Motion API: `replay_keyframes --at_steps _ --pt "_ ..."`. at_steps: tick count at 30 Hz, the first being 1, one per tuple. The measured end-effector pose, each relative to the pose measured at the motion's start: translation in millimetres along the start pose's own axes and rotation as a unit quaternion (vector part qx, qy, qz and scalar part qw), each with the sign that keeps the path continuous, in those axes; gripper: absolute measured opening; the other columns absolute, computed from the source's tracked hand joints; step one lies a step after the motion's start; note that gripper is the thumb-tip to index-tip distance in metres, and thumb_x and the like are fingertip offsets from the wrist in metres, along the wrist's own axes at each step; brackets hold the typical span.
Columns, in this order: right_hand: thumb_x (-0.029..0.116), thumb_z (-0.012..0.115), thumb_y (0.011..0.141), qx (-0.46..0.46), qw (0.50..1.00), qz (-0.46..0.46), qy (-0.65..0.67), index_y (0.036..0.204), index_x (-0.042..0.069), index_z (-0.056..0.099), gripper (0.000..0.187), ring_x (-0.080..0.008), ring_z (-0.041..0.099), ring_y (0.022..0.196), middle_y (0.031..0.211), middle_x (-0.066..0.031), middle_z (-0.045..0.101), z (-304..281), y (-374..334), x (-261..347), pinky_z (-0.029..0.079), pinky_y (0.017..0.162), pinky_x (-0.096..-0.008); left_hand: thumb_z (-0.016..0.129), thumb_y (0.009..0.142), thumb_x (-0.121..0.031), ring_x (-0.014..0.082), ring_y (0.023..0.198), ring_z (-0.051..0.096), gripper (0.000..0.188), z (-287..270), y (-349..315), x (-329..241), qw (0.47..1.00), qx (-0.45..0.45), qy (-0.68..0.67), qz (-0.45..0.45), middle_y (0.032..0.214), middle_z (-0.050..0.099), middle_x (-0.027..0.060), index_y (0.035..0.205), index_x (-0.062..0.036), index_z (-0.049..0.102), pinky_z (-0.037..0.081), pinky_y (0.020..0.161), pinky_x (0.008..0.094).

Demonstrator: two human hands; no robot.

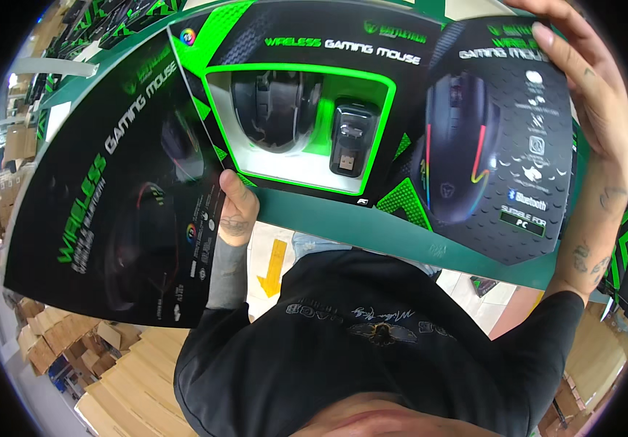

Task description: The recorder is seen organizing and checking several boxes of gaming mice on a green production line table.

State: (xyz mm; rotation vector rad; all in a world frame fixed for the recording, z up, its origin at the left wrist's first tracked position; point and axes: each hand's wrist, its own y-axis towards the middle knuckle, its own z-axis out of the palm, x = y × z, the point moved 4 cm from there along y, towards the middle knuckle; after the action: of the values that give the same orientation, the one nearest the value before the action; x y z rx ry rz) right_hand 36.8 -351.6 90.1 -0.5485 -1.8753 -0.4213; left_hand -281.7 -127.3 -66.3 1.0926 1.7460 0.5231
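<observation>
Now clamping box (409,76) by left flap (103,218) in left hand (238,207), top-right edge (478,22) in right hand (583,73); likely light, stiff, creasable: keep to edges!

Held left hand (238,213) near the torso (372,320), with thumb (230,184) showing and other fingers hidden; held tattooed right forearm (597,200) stretched forward, with right hand (585,76) farther out and fingers (553,45) bent inward.
</observation>
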Motion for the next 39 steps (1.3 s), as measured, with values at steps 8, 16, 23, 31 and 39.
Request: replay_keyframes --at_steps 8,16,23,31,39 --pt "0.025 0.07 0.084 0.182 0.975 -0.121 0.034 0.134 0.004 0.038 0.063 -0.0121 0.057 0.088 0.106 -0.0084 0.059 55 44 -5 0.048 0.078 -0.0261 0.036 0.099 -0.048 0.0251 0.086 0.062 0.061 -2 -46 35 0.936 0.051 0.081 -0.34 0.095 0.067 0.0171 0.106 0.0075 0.062 0.046 0.075 0.0342" --pt "0.028 0.074 0.072 -0.095 0.856 -0.481 -0.163 0.113 -0.001 0.053 0.055 -0.0314 0.063 0.091 0.102 -0.0219 0.062 77 -31 68 0.051 0.076 -0.0365 0.045 0.096 -0.041 0.0193 0.085 0.06 0.051 -19 -39 74 0.954 0.07 -0.026 -0.29 0.095 0.066 0.0129 0.109 0.0058 0.061 0.047 0.077 0.0292" --pt "0.034 0.07 0.074 -0.008 0.821 -0.567 -0.067 0.118 -0.002 0.053 0.06 -0.0354 0.062 0.091 0.098 -0.0226 0.063 79 -20 63 0.051 0.078 -0.037 0.05 0.094 -0.032 0.0202 0.09 0.06 0.042 -54 -35 101 0.977 0.011 -0.057 -0.204 0.101 0.065 0.0139 0.112 0.0051 0.06 0.047 0.08 0.0301" --pt "0.038 0.069 0.08 -0.054 0.855 -0.48 -0.19 0.119 0.002 0.057 0.054 -0.0249 0.063 0.087 0.095 -0.0143 0.066 80 -19 69 0.05 0.08 -0.0303 0.055 0.092 -0.022 0.0212 0.095 0.06 0.035 -61 -27 119 0.985 -0.053 -0.129 -0.103 0.108 0.064 0.015 0.115 0.0044 0.058 0.047 0.083 0.0311" --pt "0.041 0.064 0.079 -0.163 0.86 -0.221 -0.431 0.13 -0.003 0.046 0.069 -0.0362 0.05 0.118 0.126 -0.025 0.053 -43 -26 -9 0.041 0.099 -0.0414 0.044 0.097 -0.012 0.0292 0.119 0.049 0.038 -5 -4 51 0.986 0.044 -0.114 -0.114 0.136 0.045 0.0222 0.13 0.0063 0.045 0.036 0.102 0.037"
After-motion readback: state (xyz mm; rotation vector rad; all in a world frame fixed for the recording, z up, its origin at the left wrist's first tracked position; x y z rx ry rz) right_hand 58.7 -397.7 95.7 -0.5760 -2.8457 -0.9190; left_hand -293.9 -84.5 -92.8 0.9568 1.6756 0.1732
